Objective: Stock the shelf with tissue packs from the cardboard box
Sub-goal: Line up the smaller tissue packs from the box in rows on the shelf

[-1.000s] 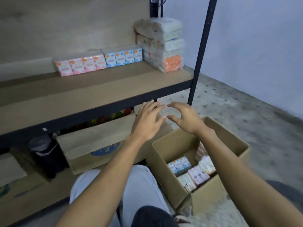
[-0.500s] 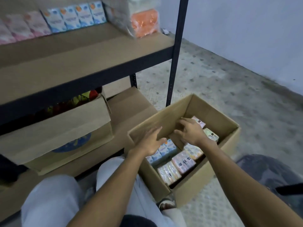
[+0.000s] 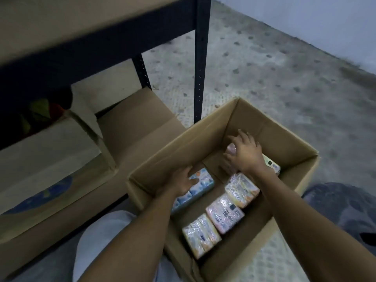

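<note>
Inside open cardboard box (image 3: 284, 139), left hand (image 3: 183, 183) resting on blue tissue pack (image 3: 203, 181) — grip loose, fingers apart, right hand (image 3: 247, 154) curled round pink pack (image 3: 231, 148) — grip clamped on it.

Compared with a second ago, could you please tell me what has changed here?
Both grips came down from in front of the shelf into the cardboard box. The left grip now lies on the blue tissue pack, hold unclear; the right grip curls round a pink tissue pack at the far end. The other packs lie as before.
</note>
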Available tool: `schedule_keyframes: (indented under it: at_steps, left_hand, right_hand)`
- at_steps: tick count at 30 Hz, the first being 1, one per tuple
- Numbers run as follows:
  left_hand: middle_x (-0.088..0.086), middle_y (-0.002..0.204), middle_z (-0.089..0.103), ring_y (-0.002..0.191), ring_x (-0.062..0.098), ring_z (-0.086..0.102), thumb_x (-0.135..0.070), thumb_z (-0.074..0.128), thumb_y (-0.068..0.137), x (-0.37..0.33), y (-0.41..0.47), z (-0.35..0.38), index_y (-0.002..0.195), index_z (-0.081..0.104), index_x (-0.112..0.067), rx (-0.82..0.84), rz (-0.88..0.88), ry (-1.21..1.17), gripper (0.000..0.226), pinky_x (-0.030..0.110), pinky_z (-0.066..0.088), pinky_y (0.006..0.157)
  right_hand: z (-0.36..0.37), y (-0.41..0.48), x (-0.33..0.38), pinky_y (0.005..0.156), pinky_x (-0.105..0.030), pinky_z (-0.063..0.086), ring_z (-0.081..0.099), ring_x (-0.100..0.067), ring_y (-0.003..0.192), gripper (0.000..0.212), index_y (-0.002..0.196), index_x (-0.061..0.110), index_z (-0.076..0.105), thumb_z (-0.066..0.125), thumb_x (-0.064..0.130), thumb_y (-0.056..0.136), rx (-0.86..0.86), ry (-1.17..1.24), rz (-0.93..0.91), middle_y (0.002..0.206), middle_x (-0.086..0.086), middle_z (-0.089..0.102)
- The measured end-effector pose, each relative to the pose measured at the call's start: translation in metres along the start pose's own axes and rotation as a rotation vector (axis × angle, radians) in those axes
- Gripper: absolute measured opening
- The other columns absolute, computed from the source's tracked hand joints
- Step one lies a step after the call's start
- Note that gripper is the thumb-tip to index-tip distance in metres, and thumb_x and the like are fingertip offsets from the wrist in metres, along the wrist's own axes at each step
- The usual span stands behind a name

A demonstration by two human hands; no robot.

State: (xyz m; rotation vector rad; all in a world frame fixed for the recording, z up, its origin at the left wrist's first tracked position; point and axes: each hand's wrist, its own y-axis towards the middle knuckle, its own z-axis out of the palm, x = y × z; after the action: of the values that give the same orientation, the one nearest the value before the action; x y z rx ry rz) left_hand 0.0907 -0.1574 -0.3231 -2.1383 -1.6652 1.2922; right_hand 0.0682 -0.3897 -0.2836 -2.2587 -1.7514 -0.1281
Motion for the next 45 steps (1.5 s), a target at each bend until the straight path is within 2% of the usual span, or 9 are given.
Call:
schedule_keyframes:
  at_steps: [6,11,17,24,28,31,34,41,45]
  left_hand:
    - [0.009,0.148,0.04,0.133,0.027,0.041,-0.041,0.062,0.089,0.022,0.036,0.026,0.145,0.037,-0.015,0.027,-0.053,0.054,0.067,0.036,0.031,0.111]
    - [0.01,0.142,0.045,0.128,0.027,0.046,-0.042,0.069,0.083,0.047,0.055,0.043,0.14,0.042,-0.015,0.109,-0.091,0.059,0.069,0.039,0.038,0.106]
    - [0.008,0.144,0.046,0.129,0.023,0.046,-0.039,0.077,0.076,0.067,0.068,0.056,0.144,0.037,-0.014,0.142,-0.146,-0.091,0.083,0.037,0.036,0.109]
    - [0.005,0.135,0.055,0.121,0.021,0.054,-0.034,0.081,0.074,0.071,0.076,0.06,0.138,0.047,-0.016,0.15,-0.156,-0.191,0.075,0.037,0.042,0.105]
    - [0.003,0.132,0.059,0.118,0.022,0.057,-0.056,0.078,0.057,0.072,0.081,0.058,0.137,0.047,-0.026,0.127,-0.14,-0.172,0.091,0.041,0.045,0.102]
    - [0.0,0.133,0.058,0.118,0.023,0.057,-0.049,0.076,0.07,0.062,0.078,0.049,0.138,0.044,-0.03,0.101,-0.114,-0.07,0.078,0.041,0.046,0.1]
    - [-0.004,0.127,0.063,0.113,0.021,0.059,-0.049,0.075,0.072,0.052,0.072,0.034,0.134,0.046,-0.033,0.06,-0.085,-0.033,0.07,0.04,0.048,0.097]
    - [-0.006,0.12,0.065,0.106,0.019,0.062,-0.056,0.072,0.06,0.032,0.042,0.002,0.126,0.051,-0.036,-0.02,-0.042,-0.135,0.073,0.04,0.05,0.093]
    - [-0.011,0.118,0.063,0.106,0.016,0.061,-0.044,0.074,0.073,0.008,0.011,-0.02,0.128,0.05,-0.036,-0.062,0.026,-0.186,0.061,0.038,0.049,0.095]
  right_hand:
    - [0.013,0.01,-0.008,0.1,-0.047,0.026,0.026,-0.031,0.132,0.069,0.139,0.034,0.039,0.06,0.054,0.077,-0.039,-0.132,-0.018,0.15,-0.006,0.026]
    - [0.024,0.019,-0.009,0.097,-0.051,0.027,0.025,-0.032,0.126,0.067,0.129,0.036,0.043,0.069,0.053,0.07,-0.026,-0.199,-0.027,0.142,-0.005,0.03]
    - [0.035,0.026,-0.012,0.093,-0.053,0.03,0.032,-0.034,0.122,0.055,0.121,0.031,0.047,0.071,0.044,0.073,-0.039,-0.176,-0.054,0.142,-0.006,0.032]
    - [0.033,0.03,-0.012,0.09,-0.048,0.029,0.035,-0.035,0.116,0.045,0.116,0.026,0.05,0.069,0.026,0.076,-0.05,-0.116,-0.04,0.135,-0.008,0.033]
    - [0.027,0.029,-0.016,0.09,-0.048,0.029,0.034,-0.033,0.115,0.045,0.113,0.026,0.053,0.069,0.024,0.071,-0.051,-0.049,-0.022,0.132,-0.007,0.035]
    - [0.022,0.026,-0.016,0.09,-0.048,0.03,0.034,-0.034,0.115,0.043,0.112,0.026,0.054,0.071,0.026,0.073,-0.052,0.004,0.018,0.133,-0.007,0.035]
    - [0.013,0.02,-0.013,0.09,-0.049,0.031,0.035,-0.034,0.115,0.04,0.111,0.026,0.055,0.071,0.027,0.074,-0.056,0.057,0.05,0.133,-0.007,0.035]
    - [-0.033,0.002,-0.01,0.091,-0.049,0.031,0.032,-0.03,0.118,0.036,0.105,0.029,0.055,0.071,0.032,0.072,-0.118,0.163,0.077,0.133,-0.001,0.033]
    - [-0.067,-0.016,-0.007,0.09,-0.045,0.03,0.032,-0.028,0.122,0.037,0.104,0.028,0.057,0.073,0.037,0.073,-0.198,0.222,0.052,0.135,-0.001,0.034]
